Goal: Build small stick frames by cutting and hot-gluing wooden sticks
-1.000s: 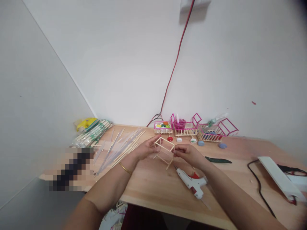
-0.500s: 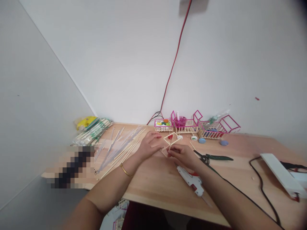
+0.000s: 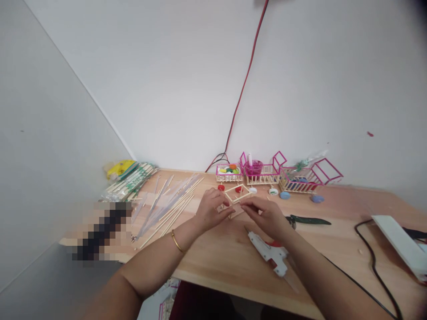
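A small frame of pale wooden sticks (image 3: 238,194) is held up over the middle of the table, tilted, with more sticks below its upper square. My left hand (image 3: 212,210) is at its lower left, thumb and fingers curved round that side. On the right, my right hand (image 3: 262,215) pinches the lower right edge with thumb and forefinger. The exact grip points are too small to make out. Just below my right hand, a white glue gun (image 3: 268,254) lies on the table with its nozzle towards the frame.
Loose sticks (image 3: 176,209) and a bagged bundle (image 3: 131,182) lie left. Pink-rimmed stick baskets (image 3: 263,174) line the wall, with coloured caps (image 3: 284,195) before them. Green-handled pliers (image 3: 308,220), a black cable (image 3: 370,253) and a white box (image 3: 396,242) are on the right.
My left hand has moved right and closed in on the stick frame. My right hand has shifted slightly right, and the frame now lies flatter. The view has shifted a little.
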A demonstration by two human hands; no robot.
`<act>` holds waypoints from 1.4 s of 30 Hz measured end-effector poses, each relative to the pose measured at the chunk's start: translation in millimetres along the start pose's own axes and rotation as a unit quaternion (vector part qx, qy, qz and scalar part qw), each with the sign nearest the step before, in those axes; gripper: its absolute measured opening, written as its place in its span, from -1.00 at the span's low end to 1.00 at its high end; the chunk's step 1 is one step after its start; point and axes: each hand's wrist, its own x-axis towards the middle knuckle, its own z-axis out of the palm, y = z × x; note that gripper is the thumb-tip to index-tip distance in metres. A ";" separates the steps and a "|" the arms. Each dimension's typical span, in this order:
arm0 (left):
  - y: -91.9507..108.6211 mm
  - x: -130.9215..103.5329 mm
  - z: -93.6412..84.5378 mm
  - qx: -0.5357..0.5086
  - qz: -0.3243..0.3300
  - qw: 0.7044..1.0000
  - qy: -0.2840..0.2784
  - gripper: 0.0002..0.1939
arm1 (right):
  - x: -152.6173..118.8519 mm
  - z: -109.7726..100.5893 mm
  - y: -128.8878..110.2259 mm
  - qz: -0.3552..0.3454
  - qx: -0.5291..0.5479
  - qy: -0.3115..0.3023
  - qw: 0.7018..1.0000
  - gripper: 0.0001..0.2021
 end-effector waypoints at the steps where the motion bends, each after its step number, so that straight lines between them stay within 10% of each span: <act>1: 0.5 -0.5 1.1 0.007 -0.001 1.000 -0.002 -0.75 | 0.4 -2.5 1.1 -0.013 -0.023 0.033 0.999 -0.82; 5: 2.4 -2.4 5.5 0.016 -0.010 1.000 -0.002 -0.76 | 4.6 -6.2 5.3 -0.072 -0.087 0.118 0.987 -0.83; 11: 7.4 -3.2 5.2 -0.002 -0.040 0.999 0.031 -0.77 | 12.8 2.0 9.3 -0.146 -0.118 0.081 0.979 -0.81; 42: 7.8 -1.8 5.9 -0.015 -0.014 0.998 0.059 -0.86 | 16.9 5.1 6.5 -0.143 -0.117 0.078 0.980 -0.89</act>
